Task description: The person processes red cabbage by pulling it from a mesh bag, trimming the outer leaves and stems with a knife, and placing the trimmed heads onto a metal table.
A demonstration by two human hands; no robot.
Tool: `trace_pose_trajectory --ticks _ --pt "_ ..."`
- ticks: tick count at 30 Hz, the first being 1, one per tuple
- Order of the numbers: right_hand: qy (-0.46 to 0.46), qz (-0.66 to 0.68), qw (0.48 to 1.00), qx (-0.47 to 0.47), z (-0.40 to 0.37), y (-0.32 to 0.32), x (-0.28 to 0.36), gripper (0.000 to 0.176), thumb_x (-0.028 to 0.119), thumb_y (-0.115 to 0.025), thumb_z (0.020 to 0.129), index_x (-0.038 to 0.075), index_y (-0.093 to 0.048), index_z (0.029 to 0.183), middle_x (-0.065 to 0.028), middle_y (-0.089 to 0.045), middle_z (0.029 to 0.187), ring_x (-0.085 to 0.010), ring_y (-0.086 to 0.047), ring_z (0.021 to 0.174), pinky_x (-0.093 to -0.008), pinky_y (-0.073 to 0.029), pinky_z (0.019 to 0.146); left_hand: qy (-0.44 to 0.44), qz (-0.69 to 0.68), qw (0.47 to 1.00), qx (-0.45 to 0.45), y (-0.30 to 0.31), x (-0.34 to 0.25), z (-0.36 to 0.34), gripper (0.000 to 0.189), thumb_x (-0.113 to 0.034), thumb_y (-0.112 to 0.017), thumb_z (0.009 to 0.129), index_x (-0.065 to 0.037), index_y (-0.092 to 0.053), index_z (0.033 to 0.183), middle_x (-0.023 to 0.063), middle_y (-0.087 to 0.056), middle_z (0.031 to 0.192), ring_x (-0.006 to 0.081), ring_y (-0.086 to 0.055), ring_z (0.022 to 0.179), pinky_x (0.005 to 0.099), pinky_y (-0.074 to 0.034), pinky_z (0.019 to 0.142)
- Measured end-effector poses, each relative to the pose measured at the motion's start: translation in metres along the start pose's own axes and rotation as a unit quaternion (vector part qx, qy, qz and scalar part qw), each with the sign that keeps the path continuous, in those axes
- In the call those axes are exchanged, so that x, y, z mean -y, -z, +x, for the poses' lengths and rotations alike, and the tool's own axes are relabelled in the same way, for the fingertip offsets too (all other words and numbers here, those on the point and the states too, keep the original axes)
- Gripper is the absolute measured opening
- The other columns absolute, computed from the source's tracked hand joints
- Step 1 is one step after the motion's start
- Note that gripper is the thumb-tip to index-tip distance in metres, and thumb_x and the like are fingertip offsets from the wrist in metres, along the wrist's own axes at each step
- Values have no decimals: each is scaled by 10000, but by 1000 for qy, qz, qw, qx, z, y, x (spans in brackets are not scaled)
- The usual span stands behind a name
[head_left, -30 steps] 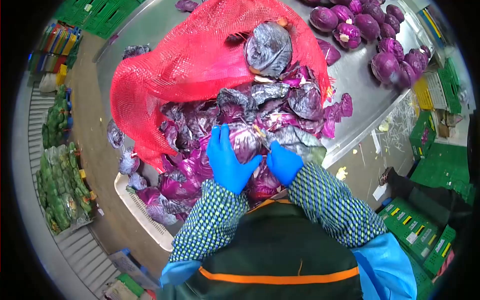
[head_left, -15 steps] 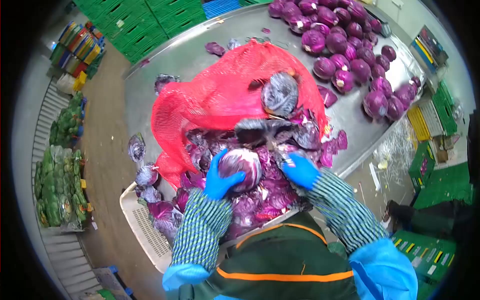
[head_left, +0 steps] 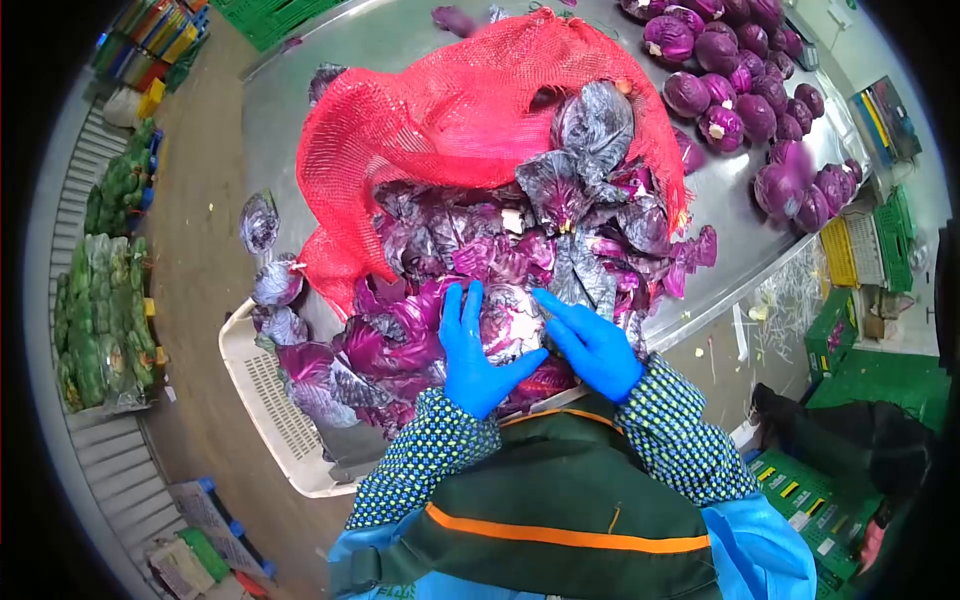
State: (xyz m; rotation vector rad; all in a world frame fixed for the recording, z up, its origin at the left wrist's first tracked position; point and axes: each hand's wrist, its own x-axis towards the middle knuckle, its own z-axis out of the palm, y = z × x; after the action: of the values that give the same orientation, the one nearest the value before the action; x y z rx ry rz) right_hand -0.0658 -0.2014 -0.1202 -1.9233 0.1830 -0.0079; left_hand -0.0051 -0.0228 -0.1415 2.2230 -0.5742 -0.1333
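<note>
A red cabbage [head_left: 508, 322], its pale stem side facing up, sits between my blue-gloved hands. My left hand [head_left: 478, 360] curves round its left and near side, thumb and fingers spread against it. At its right edge is my right hand [head_left: 597, 352], fingers stretched out, the tips close to or touching the cabbage. Loose purple leaves [head_left: 400, 345] lie heaped around and under it. Dark outer leaves [head_left: 555, 190] cover the mouth of a red mesh sack [head_left: 420, 120] just beyond my hands.
Several trimmed red cabbages [head_left: 740, 85] are piled at the back right of the metal table [head_left: 715, 235]. A cream crate [head_left: 265, 400] stands at the near left. Stacked green crates [head_left: 815, 515] and a person's dark sleeve [head_left: 850, 430] are at the right.
The cabbage has turned, bringing its pale stem side up. My right hand has come in against its right side. The view has shifted, so the table and sack sit higher.
</note>
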Motion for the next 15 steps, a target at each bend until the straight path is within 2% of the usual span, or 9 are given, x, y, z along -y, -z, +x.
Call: trace_pose_trajectory --ticks 2,4,6,7,8,10,11,14,15 --pt "-25 -156 982 99 18 -7 -1 429 309 -459 945 205 -422 1359 -194 -610 982 -316 -620 880 -384 -486 781 6 -28 1000 6 -6 9 0 1072 -323 -842 598 -5 -218 1410 244 -247 1399 378 -292 1297 455 -268 1071" --pt "-39 -175 981 73 39 -9 -7 436 368 -394 954 185 -423 1348 -233 -620 1002 -380 -615 893 -441 -488 777 16 -23 1000 6 -5 4 -1 1095 -326 -859 573 28 -229 1397 239 -279 1384 377 -313 1285 455 -291 1058" --pt "-159 -125 977 73 73 4 -66 460 380 -374 960 114 -435 1330 -238 -600 1075 -378 -599 964 -433 -475 833 153 -293 944 27 -3 -4 -1 1100 -299 -869 561 52 -235 1388 223 -327 1368 360 -342 1270 439 -306 1056" --pt "-102 -158 980 61 70 0 -77 497 395 -343 970 53 -432 1319 -234 -564 1173 -348 -564 1075 -408 -440 916 -6 -57 998 12 -4 17 -5 1124 -282 -875 555 41 -210 1402 208 -310 1387 341 -360 1260 428 -312 1056" --pt "-112 -107 983 93 67 -1 -58 494 380 -422 956 38 -441 1312 -207 -554 1221 -290 -542 1132 -372 -401 970 10 -108 994 8 -7 25 -9 1127 -343 -870 546 21 -233 1401 243 -281 1408 385 -313 1289 471 -284 1053" --pt "-137 99 985 41 52 -22 -31 539 354 -553 908 28 -435 1321 -185 -568 1199 -252 -527 1128 -351 -382 982 28 -122 992 14 3 26 -8 1134 -370 -865 553 20 -225 1404 242 -297 1385 384 -315 1273 465 -281 1052" --pt "-143 90 986 -11 48 -29 -25 486 257 -668 841 19 -517 1237 -142 -614 1080 -204 -562 1022 -323 -430 911 47 -119 991 26 8 26 -8 1134 -377 -861 559 17 -219 1407 239 -315 1356 381 -330 1249 462 -285 1045" --pt "-143 218 965 25 57 -24 -35 348 179 -682 822 7 -583 1108 -90 -636 955 -156 -591 899 -286 -471 813 33 -63 995 68 31 11 0 966 -352 -838 614 -63 -339 1389 168 -392 1170 312 -409 1093 404 -339 991" --pt "-160 256 953 -12 60 -20 -24 299 139 -662 829 10 -582 1087 -61 -621 883 -123 -577 804 -263 -473 730 34 -48 996 73 35 7 -1 897 -330 -831 630 -84 -384 1368 153 -392 1148 296 -420 1068 391 -356 971"
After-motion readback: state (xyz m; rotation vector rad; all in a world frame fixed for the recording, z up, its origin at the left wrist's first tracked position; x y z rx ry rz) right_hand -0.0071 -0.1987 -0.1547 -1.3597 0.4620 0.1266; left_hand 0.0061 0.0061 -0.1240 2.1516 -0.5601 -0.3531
